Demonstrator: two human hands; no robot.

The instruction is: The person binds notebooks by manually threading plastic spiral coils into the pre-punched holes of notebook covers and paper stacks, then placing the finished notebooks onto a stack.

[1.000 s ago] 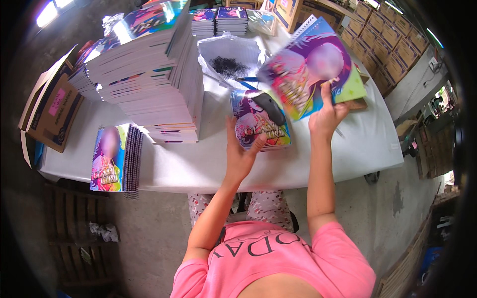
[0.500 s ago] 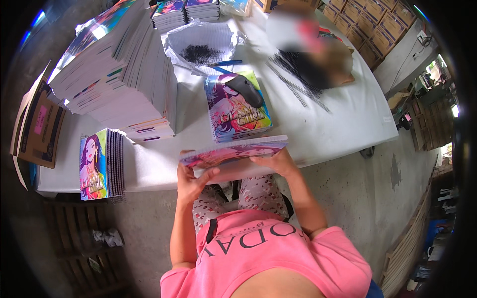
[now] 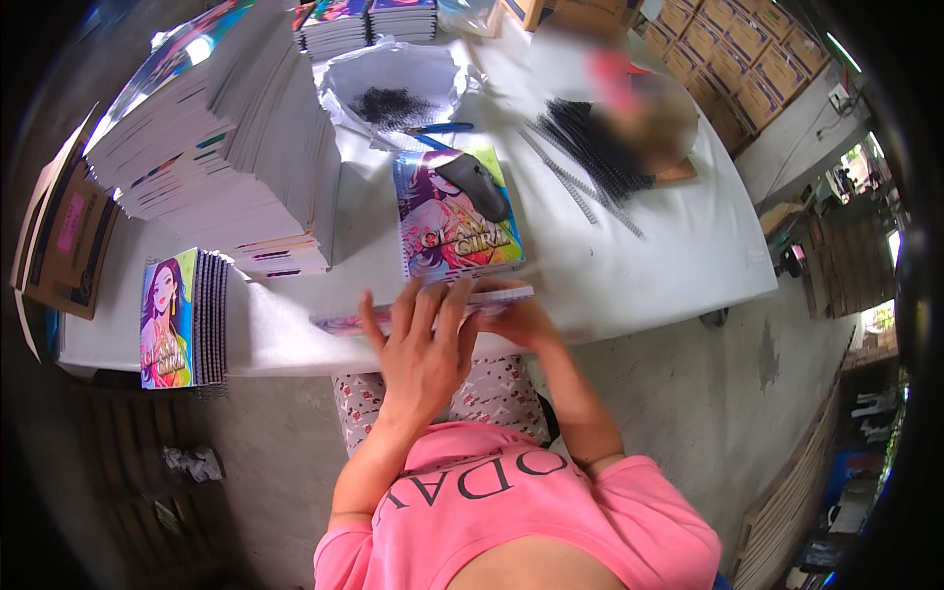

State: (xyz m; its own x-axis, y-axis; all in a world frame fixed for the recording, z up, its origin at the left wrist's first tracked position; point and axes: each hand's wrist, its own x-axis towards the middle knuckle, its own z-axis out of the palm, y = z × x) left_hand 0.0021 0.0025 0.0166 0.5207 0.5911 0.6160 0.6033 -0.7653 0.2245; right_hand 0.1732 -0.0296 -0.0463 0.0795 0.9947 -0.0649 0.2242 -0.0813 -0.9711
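Observation:
A notebook [image 3: 340, 324] with a pink illustrated cover is held near the table's front edge, its white page edges toward me at the right end. My left hand [image 3: 423, 344] lies across its middle with the fingers stretched and apart. Around the notebook's right end my right hand [image 3: 521, 321] is closed, its fingertips partly hidden by the left hand. Just beyond lies a small stack of spiral notebooks [image 3: 433, 211] with a girl on the cover. On that stack rest a dark computer-mouse-shaped object [image 3: 477, 185] and, at its far edge, blue-handled pliers [image 3: 442, 128].
Tall stacks of loose-leaf books [image 3: 285, 147] stand at the left, with finished spiral notebooks [image 3: 169, 320] in front. A white sack [image 3: 339, 74] holds black bits. Black spiral coils [image 3: 600, 157] lie at the right, by a co-worker's blurred figure. Cartons [image 3: 737, 49] are piled behind.
My left hand has moved from the notebook's left end onto its middle, fingers spreading over it. The notebook has shifted left and slightly nearer, and my right hand has moved left with it.

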